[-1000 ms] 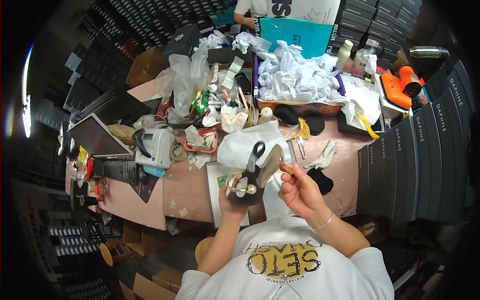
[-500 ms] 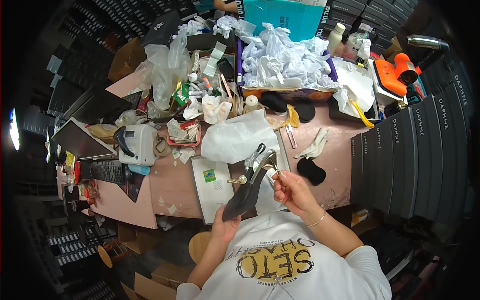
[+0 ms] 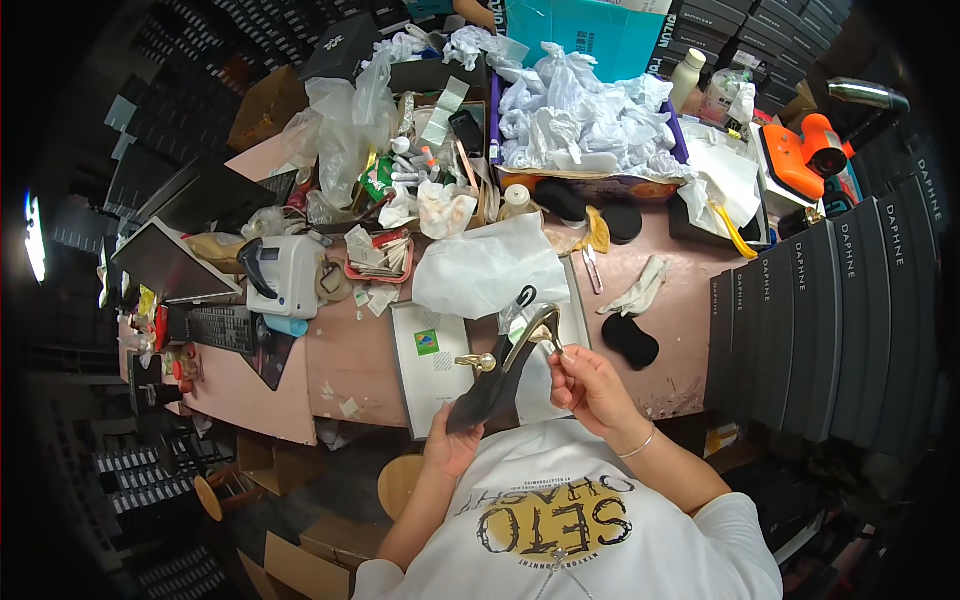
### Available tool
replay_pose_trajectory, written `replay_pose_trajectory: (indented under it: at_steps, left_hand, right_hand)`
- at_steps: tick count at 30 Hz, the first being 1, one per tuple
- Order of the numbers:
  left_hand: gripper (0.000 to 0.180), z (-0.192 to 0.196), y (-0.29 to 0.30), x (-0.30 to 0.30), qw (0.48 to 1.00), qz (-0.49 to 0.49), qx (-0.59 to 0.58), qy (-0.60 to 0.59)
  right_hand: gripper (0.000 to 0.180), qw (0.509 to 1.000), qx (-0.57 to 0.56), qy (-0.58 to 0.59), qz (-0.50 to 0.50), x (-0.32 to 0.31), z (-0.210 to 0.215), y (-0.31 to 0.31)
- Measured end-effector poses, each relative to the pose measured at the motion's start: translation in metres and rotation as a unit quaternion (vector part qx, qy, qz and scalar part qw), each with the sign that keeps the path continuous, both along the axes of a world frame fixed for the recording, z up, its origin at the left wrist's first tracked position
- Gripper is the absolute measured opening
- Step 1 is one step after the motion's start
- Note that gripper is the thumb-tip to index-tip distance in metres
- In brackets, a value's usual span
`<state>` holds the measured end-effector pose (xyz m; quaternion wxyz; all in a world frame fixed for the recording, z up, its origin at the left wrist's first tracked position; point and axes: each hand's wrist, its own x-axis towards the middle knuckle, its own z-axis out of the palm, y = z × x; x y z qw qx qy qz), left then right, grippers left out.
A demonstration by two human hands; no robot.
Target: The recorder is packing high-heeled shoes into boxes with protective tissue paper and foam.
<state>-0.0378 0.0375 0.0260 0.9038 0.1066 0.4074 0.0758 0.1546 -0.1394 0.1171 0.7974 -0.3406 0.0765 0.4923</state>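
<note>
A black high-heeled shoe (image 3: 490, 385) with a gold heel and a gold clasp is turned sole-up in front of my chest. My left hand (image 3: 450, 445) grips it from below at the toe end. My right hand (image 3: 585, 385) pinches the tip of the gold heel (image 3: 535, 330), fingers closed on it. Under the shoe lies a grey tray (image 3: 430, 370) with a small green card, on the pink worktable (image 3: 340, 360).
White crumpled paper (image 3: 490, 265) lies just beyond the shoe. A black insole (image 3: 630, 340), a white cloth (image 3: 640, 290), a white label printer (image 3: 285, 275), a keyboard (image 3: 220, 325), a box of white tissue (image 3: 590, 120) and an orange tool (image 3: 805, 150) crowd the table. Black boxes (image 3: 830, 330) stack at right.
The shoe has tipped sole-up and come lower toward my chest. My right hand moved from beside the shoe onto the tip of the heel.
</note>
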Motion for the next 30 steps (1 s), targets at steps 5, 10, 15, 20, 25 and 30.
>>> replay_pose_trajectory:
  at_steps: [5,10,15,20,25,30]
  left_hand:
    - [0.041,-0.010,0.002,-0.001,0.999,-0.021,-0.001,-0.034]
    - [0.034,-0.008,-0.007,0.012,0.999,-0.035,0.032,0.020]
    - [0.038,-0.028,-0.003,0.012,0.993,-0.093,0.062,-0.048]
    - [0.052,0.029,0.004,0.032,0.989,-0.072,-0.095,-0.092]
    - [0.048,-0.022,0.079,0.025,0.988,-0.078,0.112,-0.069]
    - [0.051,-0.041,0.095,0.048,0.828,-0.091,0.530,0.160]
  right_hand:
    - [0.016,0.998,-0.020,-0.058,0.026,-0.015,0.012,0.007]
    - [0.014,0.987,-0.024,-0.145,0.070,-0.031,0.019,0.014]
    - [0.014,0.976,-0.031,-0.171,0.134,-0.043,0.028,0.021]
    - [0.024,0.910,-0.044,-0.344,0.226,-0.053,0.021,0.027]
    - [0.040,0.776,-0.234,-0.536,0.235,-0.045,-0.035,0.024]
    - [0.066,0.530,-0.407,-0.707,0.232,-0.035,-0.129,0.009]
